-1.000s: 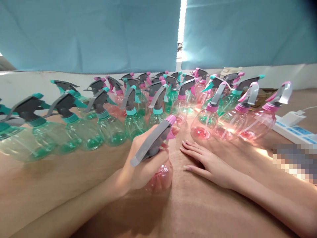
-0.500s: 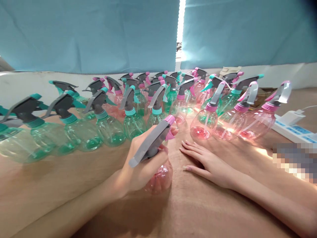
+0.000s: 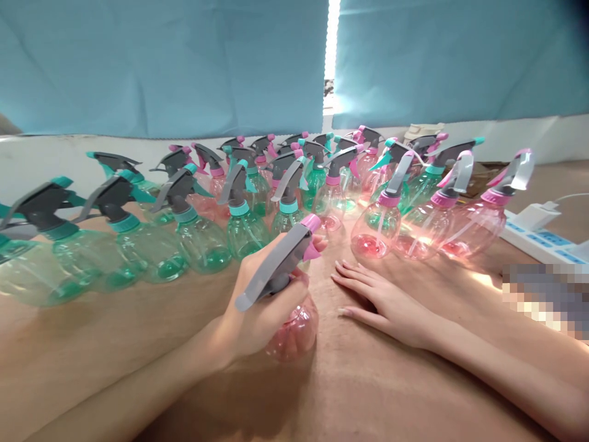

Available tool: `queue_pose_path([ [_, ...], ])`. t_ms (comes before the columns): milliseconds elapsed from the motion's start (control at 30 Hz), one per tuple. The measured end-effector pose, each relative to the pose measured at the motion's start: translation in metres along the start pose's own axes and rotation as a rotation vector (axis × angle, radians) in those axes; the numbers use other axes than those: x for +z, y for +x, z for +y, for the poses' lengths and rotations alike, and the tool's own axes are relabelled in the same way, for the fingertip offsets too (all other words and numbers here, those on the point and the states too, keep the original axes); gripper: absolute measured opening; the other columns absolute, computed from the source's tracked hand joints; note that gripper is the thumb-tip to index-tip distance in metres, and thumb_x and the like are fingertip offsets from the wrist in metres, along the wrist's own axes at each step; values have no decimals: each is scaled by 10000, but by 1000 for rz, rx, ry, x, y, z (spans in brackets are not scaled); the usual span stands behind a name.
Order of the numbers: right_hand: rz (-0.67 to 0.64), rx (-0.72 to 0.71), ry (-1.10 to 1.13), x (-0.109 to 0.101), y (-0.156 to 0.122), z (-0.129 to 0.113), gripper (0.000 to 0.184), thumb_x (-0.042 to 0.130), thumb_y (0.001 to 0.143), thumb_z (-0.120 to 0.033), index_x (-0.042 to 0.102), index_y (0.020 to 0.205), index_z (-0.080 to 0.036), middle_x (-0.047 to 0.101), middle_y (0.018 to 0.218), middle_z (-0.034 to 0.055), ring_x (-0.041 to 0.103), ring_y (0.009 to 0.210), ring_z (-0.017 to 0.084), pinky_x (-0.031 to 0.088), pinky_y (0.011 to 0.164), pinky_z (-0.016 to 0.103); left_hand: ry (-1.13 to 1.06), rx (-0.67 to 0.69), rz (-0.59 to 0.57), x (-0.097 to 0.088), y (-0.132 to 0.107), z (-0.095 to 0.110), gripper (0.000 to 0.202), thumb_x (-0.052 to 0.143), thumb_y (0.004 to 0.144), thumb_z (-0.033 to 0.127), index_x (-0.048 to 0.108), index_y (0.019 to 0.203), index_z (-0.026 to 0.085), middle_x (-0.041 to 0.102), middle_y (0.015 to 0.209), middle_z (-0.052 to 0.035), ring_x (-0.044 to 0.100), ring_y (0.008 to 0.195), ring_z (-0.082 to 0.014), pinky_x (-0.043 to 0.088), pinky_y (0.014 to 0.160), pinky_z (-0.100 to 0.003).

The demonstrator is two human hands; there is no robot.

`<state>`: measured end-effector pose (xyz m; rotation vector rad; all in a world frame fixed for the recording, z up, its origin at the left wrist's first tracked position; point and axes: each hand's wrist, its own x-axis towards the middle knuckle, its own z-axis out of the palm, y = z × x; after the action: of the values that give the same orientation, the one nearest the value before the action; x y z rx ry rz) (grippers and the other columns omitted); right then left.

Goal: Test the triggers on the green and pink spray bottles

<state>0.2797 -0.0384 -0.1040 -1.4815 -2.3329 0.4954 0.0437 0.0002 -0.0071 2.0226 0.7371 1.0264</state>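
The pink spray bottle (image 3: 297,334) is in your left hand (image 3: 262,294), whose fingers wrap narrowly around its neck, hiding the collar. The step in hand looks like gripping and steadying it; any move from here would seem to call for a firm neck hold, as the rounded, glossy, see-through plastic looks slick. You cannot tell whether its base touches the desk (image 3: 363,393). Its smooth grey head slopes down toward your wrist, with the pink nozzle at the far end. Your right hand (image 3: 391,301) lies palm down beside it, fingers loosely spread, holding nothing. Left of and beyond your left hand stands a row of ribbed, translucent green bottles (image 3: 205,245). Just beyond your right hand are three clear pink bottles (image 3: 375,230); farther right sits a boxy white power strip (image 3: 545,236). Behind everything hangs creased blue cloth (image 3: 161,67).
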Motion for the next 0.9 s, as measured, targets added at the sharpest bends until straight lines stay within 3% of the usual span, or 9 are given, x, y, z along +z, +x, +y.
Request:
queue_pose_path([
  [233,4,-8,-10,0,0,1,672,441,935,-599,430,1453,-169,335,1550,98,270,1442,268,261,1173,483,-67,-5,-16,-1,0,2,329,481,750,114,614,1037,205,546,817,9,556,746,-151,466,701,-294],
  [367,10,-10,-12,1,0,0,675,443,936,-595,427,1454,-163,337,1548,104,270,1442,270,261,1172,491,-96,-55,-9,-2,0,1,339,481,749,126,639,1037,210,599,899,-5,570,775,-154,459,702,-296],
  [500,26,-13,5,0,0,0,671,454,933,-593,434,1449,-166,350,1541,110,284,1436,276,264,1169,499,-85,-94,-21,-3,-1,0,318,502,737,131,641,1009,219,576,788,21,559,746,-152,438,663,-279],
  [733,1,-17,23,-2,2,-1,693,433,935,-608,424,1453,-147,335,1548,129,268,1443,267,237,1179,490,-83,-37,-11,-2,2,-2,156,510,720,135,584,836,208,509,688,47,451,581,-116,331,541,-266],
  [900,-21,-30,108,-4,4,0,640,397,962,-575,452,1433,-144,356,1535,149,264,1443,285,217,1174,529,-78,-55,0,-1,2,-1,118,505,696,148,579,782,182,530,720,16,497,657,-143,342,583,-282],
])
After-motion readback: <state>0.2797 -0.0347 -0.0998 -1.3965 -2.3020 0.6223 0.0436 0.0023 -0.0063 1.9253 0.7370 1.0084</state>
